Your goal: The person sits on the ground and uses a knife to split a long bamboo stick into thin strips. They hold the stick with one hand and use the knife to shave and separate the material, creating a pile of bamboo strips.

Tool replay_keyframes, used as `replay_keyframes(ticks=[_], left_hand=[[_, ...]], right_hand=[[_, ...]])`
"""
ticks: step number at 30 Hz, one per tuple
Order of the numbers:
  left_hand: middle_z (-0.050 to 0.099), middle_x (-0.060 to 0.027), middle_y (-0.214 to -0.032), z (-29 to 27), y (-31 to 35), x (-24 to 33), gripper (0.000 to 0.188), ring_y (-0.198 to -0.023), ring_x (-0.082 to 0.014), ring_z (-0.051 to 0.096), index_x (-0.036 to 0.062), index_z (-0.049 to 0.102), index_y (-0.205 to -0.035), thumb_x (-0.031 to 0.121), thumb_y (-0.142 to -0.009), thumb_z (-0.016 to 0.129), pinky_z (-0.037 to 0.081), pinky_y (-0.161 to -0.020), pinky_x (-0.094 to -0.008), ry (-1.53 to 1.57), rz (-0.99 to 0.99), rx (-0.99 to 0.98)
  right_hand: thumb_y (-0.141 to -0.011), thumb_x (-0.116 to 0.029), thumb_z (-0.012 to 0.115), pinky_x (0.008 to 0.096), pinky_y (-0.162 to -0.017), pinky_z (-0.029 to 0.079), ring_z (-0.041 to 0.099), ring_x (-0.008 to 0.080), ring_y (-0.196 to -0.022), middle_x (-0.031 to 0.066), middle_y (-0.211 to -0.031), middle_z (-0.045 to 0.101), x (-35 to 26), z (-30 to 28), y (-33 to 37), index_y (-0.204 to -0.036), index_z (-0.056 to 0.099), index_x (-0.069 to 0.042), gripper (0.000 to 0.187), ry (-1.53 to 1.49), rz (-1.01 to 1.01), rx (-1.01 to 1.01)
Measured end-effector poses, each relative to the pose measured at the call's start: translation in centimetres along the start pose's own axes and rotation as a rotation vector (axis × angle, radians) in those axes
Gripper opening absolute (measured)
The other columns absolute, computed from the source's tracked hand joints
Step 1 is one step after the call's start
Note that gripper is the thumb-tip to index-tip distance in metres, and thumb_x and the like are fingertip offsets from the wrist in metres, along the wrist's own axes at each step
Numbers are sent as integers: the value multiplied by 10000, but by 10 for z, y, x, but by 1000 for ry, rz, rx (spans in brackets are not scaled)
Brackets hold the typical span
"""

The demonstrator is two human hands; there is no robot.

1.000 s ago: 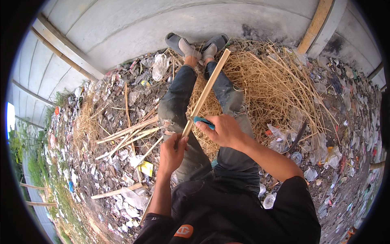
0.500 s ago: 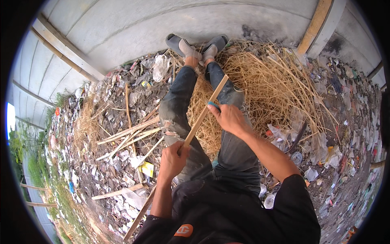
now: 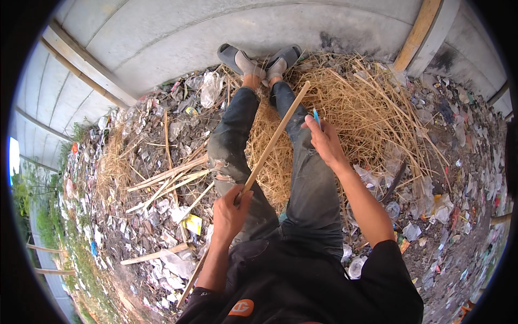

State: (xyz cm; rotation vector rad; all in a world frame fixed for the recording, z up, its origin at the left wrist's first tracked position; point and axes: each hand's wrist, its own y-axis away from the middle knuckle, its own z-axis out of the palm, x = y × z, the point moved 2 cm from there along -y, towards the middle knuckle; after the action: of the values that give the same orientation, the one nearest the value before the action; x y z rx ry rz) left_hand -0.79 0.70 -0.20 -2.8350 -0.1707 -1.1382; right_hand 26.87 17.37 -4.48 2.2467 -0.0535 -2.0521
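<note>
My left hand is closed round the lower end of a bamboo strip. The strip slants up and away over my legs, its far end near my right shin. To the right of it, apart from the strip, my right hand grips a slim blue tool that looks like a cutter knife. Only its pointed upper part shows; my fingers hide the rest. Below the strip and between my legs lies a heap of thin straw-coloured shavings.
Split bamboo pieces lie left of my legs, with another short piece nearer me. Plastic scraps and litter cover the ground on both sides. A grey panel wall rises beyond my slippers, with posts at either side.
My right hand has lifted off the strip with the blue tool and moved right and slightly away. My left hand keeps its hold on the strip, which has swung slightly right.
</note>
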Motion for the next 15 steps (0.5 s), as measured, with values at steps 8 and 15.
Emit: replay_keyframes(ticks=[8,15], left_hand=[[717,-101,-837,18,-10,35,423,-725,-112,650,-6,666,-1318,196,-952,732,503,-669,-278,95,49,-54],[647,-36,-705,14,-8,13,430,-663,-76,559,-51,615,-1357,228,-1031,641,461,-612,-300,279,-66,-177]], right_hand=[[-1035,-372,631,250,-486,279,372,22,-534,-70,-623,445,-16,71,16,-902,642,-49,349,-208,-286,-21],[-1031,-452,568,375,-568,418,536,165,-564,88,-597,562,-50,48,21,-766,638,1,529,126,-329,-53]])
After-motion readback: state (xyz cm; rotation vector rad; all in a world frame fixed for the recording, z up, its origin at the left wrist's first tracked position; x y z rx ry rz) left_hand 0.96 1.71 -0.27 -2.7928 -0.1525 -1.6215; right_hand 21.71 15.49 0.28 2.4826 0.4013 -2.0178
